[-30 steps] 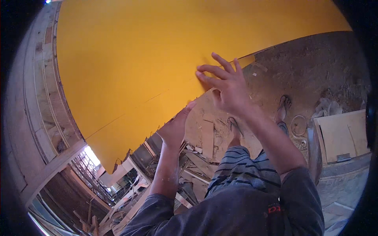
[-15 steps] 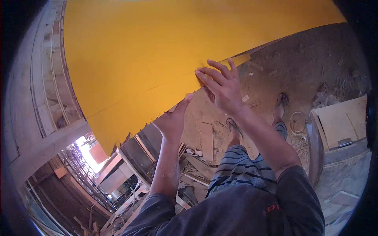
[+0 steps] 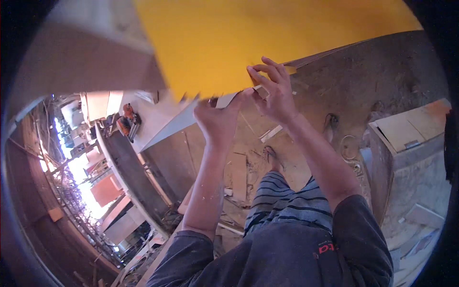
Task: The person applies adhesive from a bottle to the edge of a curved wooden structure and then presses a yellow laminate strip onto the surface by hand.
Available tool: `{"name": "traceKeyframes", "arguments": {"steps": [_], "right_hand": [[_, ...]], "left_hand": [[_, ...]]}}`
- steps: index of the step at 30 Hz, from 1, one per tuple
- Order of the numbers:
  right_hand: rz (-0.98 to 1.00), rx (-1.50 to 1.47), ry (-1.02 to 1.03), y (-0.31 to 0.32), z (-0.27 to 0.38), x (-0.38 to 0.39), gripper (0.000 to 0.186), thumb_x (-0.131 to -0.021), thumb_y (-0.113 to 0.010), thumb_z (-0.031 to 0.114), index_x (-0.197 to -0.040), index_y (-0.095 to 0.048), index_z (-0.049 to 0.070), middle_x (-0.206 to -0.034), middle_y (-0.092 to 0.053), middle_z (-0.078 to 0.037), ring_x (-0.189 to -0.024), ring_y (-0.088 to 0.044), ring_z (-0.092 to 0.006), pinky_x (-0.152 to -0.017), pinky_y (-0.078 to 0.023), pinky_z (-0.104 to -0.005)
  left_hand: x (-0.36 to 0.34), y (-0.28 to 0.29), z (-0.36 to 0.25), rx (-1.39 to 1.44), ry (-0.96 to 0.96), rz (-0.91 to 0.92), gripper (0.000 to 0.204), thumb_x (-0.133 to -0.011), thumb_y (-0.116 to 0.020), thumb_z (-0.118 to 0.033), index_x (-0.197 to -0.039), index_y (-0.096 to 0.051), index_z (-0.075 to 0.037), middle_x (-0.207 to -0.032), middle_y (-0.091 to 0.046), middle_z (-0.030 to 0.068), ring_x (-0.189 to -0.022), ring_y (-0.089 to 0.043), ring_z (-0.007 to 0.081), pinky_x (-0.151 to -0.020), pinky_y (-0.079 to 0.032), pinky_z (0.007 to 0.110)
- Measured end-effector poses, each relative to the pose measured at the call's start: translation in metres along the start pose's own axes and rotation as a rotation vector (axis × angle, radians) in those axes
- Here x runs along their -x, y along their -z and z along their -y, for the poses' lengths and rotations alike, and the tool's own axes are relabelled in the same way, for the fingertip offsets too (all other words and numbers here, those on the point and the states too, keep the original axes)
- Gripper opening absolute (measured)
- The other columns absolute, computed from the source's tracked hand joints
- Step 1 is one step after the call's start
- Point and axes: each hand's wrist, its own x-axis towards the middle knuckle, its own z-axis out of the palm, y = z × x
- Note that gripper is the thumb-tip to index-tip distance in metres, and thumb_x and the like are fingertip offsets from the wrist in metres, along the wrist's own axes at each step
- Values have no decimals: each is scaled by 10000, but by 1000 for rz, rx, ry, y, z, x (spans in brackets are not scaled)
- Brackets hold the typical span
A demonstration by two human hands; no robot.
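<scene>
A large yellow sheet [image 3: 205, 43] with a ragged lower edge fills the upper middle, its near part blurred. My left hand [image 3: 215, 119] is closed on that edge, thumb along it and fingers partly hidden underneath. Just right of it, my right hand [image 3: 276, 93] grips the same edge with bent fingertips on the yellow face. The two hands are close together. Behind my left hand, a pale board [image 3: 158, 120] lies below the sheet.
An orange power tool [image 3: 128, 122] rests at the left. A wooden cabinet [image 3: 401, 129] stands at the right. My sandalled feet [image 3: 270, 155] are on a dusty floor [image 3: 358, 71] with scraps. Stacked panels and timber [image 3: 110, 205] crowd the lower left beside a bright opening.
The sheet's left end has moved right and up with both hands, uncovering the pale board and the orange tool. The view has shifted, showing more of the bright opening.
</scene>
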Motion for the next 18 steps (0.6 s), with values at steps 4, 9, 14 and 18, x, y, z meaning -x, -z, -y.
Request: {"name": "traceKeyframes", "arguments": {"steps": [4, 9, 14, 18], "right_hand": [[-49, 28, 26, -11, 2, -5, 490, -760, -794, 30, -1230, -726, 150, -1181, -708, -69, -1247, -607, -318, -1077, -450, -511], [-204, 150, 1, -13, 2, -3, 322, -780, -806, 35, -1093, -730, 24, -1103, -718, -122, -1132, -660, -307, -973, -523, -429], [-183, 123, -80, -17, 17, -4, 249, -826, -800, 53, -1047, -702, -6, -1054, -706, -153, -996, -696, -329, -879, -552, -386], [-175, 126, -174, -24, 16, 0, 200, -831, -796, 67, -950, -661, -21, -952, -682, -149, -894, -693, -335, -808, -546, -378]], "left_hand": [[1, 24, 14, -13, -145, 41, 728, -743, -921, -71, -1373, -573, 40, -1391, -613, 174, -1249, -612, 203, -1051, -512, 362], [73, 87, 36, -97, -187, -40, 918, -762, -890, -66, -1542, -414, 18, -1653, -303, 247, -1471, -431, 342, -1152, -432, 387], [198, 165, 135, -389, 128, 71, 889, -743, -892, -126, -1513, -467, 2, -1655, -273, 277, -1511, -343, 414, -1186, -377, 449], [322, 220, 225, -562, 498, 215, 923, -718, -879, -191, -1525, -461, -32, -1686, -185, 265, -1522, -289, 447, -1198, -347, 487]]}}
